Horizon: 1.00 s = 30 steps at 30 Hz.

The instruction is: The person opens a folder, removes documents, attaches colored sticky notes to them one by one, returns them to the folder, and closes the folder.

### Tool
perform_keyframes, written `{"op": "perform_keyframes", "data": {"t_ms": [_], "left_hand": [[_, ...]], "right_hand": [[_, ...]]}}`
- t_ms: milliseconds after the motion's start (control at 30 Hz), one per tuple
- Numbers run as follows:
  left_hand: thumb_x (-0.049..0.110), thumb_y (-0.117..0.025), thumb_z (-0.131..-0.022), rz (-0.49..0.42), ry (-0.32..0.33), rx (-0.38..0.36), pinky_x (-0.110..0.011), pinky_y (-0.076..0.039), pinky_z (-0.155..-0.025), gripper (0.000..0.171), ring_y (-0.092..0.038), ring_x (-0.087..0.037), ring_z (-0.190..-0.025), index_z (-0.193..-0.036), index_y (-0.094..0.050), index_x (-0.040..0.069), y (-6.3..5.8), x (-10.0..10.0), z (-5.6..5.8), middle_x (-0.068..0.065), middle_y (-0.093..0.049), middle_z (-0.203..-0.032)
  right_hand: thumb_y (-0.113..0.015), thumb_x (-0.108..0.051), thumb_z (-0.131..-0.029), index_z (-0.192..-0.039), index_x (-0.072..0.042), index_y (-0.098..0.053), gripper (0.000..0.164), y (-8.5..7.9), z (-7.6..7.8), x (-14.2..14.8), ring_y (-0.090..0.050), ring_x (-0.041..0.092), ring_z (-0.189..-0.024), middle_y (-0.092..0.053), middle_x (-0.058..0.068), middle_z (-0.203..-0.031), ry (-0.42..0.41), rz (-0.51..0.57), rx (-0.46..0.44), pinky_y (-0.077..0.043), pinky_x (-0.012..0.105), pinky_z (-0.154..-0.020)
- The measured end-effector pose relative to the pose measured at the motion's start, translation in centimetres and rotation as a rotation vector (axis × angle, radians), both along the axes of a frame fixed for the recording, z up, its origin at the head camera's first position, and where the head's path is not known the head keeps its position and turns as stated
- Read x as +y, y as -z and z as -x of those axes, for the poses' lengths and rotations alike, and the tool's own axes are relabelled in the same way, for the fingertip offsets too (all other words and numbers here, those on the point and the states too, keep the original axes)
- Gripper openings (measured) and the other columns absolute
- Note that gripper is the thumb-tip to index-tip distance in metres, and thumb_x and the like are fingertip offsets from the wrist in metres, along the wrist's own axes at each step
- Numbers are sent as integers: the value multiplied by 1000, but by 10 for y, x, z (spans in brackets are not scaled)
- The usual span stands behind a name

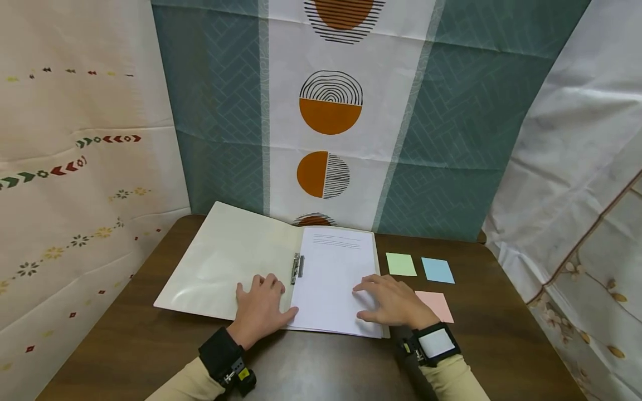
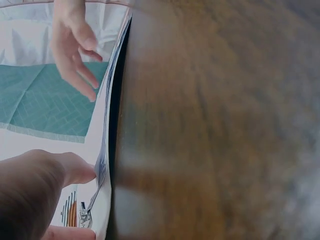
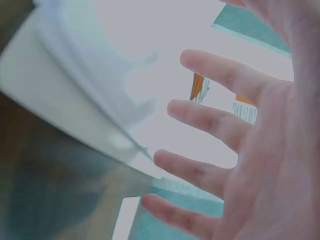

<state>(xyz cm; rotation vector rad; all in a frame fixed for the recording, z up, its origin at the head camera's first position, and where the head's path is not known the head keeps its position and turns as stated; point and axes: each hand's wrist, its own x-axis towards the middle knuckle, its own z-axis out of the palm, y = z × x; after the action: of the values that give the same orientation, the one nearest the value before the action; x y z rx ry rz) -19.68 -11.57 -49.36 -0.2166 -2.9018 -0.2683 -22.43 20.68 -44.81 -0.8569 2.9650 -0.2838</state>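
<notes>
At the near side, a band is worn on each wrist over light sleeves (image 1: 188, 384), and the brown worktop (image 1: 331, 370) is seen between them. The left hand (image 1: 261, 309) is rested on the folder (image 1: 236, 239), with its fingers spread and a little bent; nothing is gripped by it, and its thumb is laid at the near left corner of the white paper (image 1: 323, 284). The right hand (image 1: 391, 301) is held over the right edge of the paper with its fingers well apart and nothing in them; whether the paper is touched by a fingertip cannot be told. The paper is set on the right half of the folder, between the two hands: to the right of the left hand, and to the left of and under the right. Its long side is pointed away from the person, and its right edge is nearer the right hand. The metal clip (image 1: 297, 269) is found at its left edge, nearer the left hand. A pink note (image 1: 436, 305) is partly hidden by the right hand, and beyond it a green note (image 1: 401, 264) and a blue note (image 1: 438, 270) are laid side by side. Behind everything, a patterned cloth (image 1: 333, 120) is hung.
</notes>
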Motion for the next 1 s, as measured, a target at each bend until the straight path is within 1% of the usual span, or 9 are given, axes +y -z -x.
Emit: {"op": "perform_keyframes", "data": {"t_ms": [167, 300, 400, 500, 600, 800, 1000], "left_hand": [[66, -74, -75, -7, -7, -7, -81, -37, -96, 57, -57, -35, -111, -99, -72, 15, -2, 1, 1, -7, -66, -108], [66, -74, -75, -16, -12, -14, -81, -37, -96, 55, -57, -35, -111, -96, -70, 15, -2, 3, 1, -6, -65, -105], [66, -75, -74, -20, -11, -8, -80, -38, -95, 53, -57, -35, -109, -91, -69, 15, -1, 3, 2, -6, -64, -101], [66, -75, -74, -14, -14, -3, -80, -39, -95, 53, -57, -34, -108, -89, -69, 16, -1, 3, 2, -5, -64, -99], [66, -75, -74, -6, -19, -5, -79, -39, -95, 53, -57, -33, -108, -89, -68, 16, -1, 3, 2, -5, -64, -99], [68, -75, -73, 7, -22, -11, -78, -39, -96, 53, -57, -33, -109, -86, -67, 16, -1, 3, 1, -6, -64, -101], [69, -74, -74, 21, -20, -9, -80, -38, -96, 53, -57, -35, -112, -82, -67, 17, -1, 2, 1, -8, -65, -108]], "right_hand": [[-73, -59, -81, -127, -33, -67, 53, -9, 3, -9, -60, 29, -124, -62, 1, -140, -9, 16, 23, -52, 54, -90], [-72, -61, -80, -130, -35, -66, 56, -10, 5, -17, -60, 28, -123, -63, -1, -139, -7, 23, 9, -52, 53, -90], [-73, -60, -80, -132, -35, -65, 58, -10, 8, -23, -61, 26, -121, -64, -2, -137, -23, 29, 19, -53, 50, -91], [-71, -60, -81, -133, -34, -64, 59, -14, 10, -32, -62, 25, -119, -65, -3, -135, -53, 31, 42, -52, 48, -89], [-71, -59, -81, -133, -33, -64, 58, -20, 11, -42, -63, 25, -116, -66, -3, -133, -83, 39, 61, -52, 48, -86], [-71, -58, -83, -133, -33, -64, 57, -27, 14, -61, -61, 26, -116, -66, -3, -133, -108, 24, 74, -51, 49, -86], [-71, -57, -84, -134, -33, -63, 56, -36, 18, -82, -61, 25, -116, -66, -4, -134, -143, 13, 77, -51, 46, -85]]}}
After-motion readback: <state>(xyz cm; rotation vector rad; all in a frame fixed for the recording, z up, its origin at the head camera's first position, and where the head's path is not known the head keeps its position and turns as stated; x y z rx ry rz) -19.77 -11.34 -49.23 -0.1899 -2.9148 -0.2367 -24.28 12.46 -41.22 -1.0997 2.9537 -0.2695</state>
